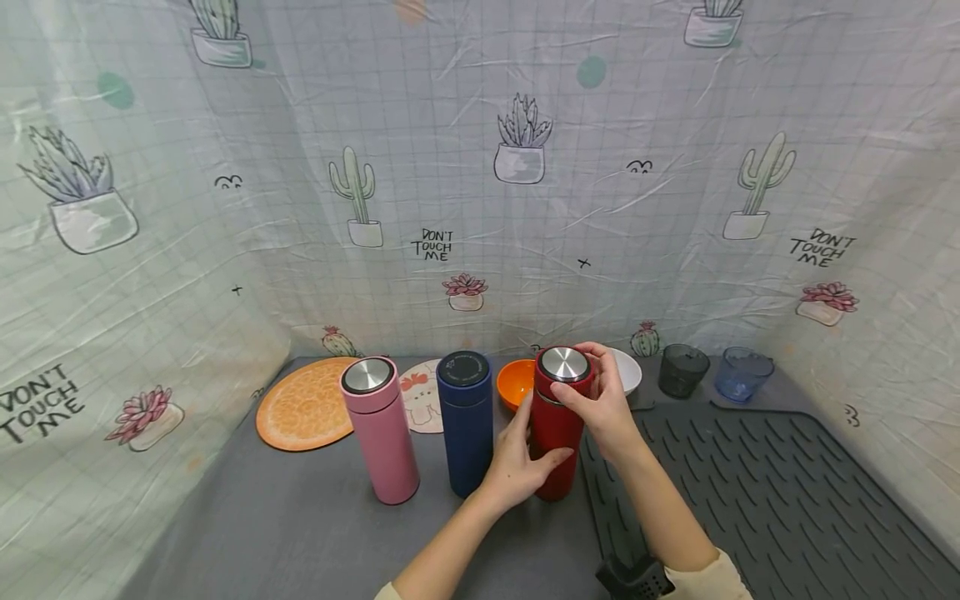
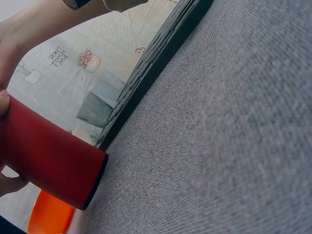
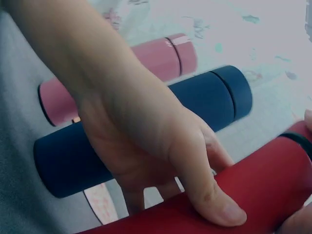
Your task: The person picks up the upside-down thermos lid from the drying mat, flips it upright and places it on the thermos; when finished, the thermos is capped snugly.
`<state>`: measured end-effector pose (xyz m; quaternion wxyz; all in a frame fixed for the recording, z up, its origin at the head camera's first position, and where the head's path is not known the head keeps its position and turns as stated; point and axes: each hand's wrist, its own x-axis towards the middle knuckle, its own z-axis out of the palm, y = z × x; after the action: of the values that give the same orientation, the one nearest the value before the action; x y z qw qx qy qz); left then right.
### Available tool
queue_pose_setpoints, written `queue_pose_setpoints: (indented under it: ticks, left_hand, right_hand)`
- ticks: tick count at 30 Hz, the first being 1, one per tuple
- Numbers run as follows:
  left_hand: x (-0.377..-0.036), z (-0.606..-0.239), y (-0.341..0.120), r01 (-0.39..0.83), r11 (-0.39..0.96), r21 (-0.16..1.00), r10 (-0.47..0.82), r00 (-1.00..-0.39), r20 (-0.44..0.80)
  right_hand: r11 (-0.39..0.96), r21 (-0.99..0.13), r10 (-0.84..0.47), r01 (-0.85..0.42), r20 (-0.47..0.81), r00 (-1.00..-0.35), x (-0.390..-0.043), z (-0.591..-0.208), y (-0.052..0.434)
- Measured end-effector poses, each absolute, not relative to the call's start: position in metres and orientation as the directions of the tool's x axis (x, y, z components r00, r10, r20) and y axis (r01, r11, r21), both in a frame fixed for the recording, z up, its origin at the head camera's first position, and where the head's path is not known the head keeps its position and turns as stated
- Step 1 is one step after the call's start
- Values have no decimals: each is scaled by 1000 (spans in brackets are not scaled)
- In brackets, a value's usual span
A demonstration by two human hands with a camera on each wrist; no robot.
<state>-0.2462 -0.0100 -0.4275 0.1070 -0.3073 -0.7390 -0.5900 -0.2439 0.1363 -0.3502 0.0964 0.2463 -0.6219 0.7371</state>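
A red thermos with a silver-topped lid stands upright on the grey table. My left hand grips its body from the left, the thumb lying across the front, as the right wrist view also shows. Up at the lid, my right hand holds the thermos from the right with its thumb in front and fingers behind. Just left of the left hand stands a dark blue thermos, and further left a pink thermos; both are upright with their lids on.
Behind the bottles lie an orange-slice placemat, a round mat with a cartoon print, an orange bowl and a white bowl. A dark cup and a blue cup stand behind the ridged black mat at right.
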Motion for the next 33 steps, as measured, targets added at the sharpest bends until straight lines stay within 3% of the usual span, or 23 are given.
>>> queue_pose_setpoints:
  ticks: [7,22,27,33]
  left_hand:
    - [-241,-420,-11,591,114,799,331,-781,530]
    - [-244,-427,-10,584,124,802,326,-788,523]
    - [-244,-426,-10,598,121,792,324,-778,538]
    - [-244,-426,-10,596,123,794,332,-778,533]
  right_hand:
    - [-247,-871,-192,-425,474,-860,-241,-347,137]
    - [-199,-855,-124,-480,507,-853,-242,-351,134]
    - [-223,-853,-181,-472,512,-840,-241,-350,135]
    - [-176,-861,-151,-477,503,-851,-242,-349,136]
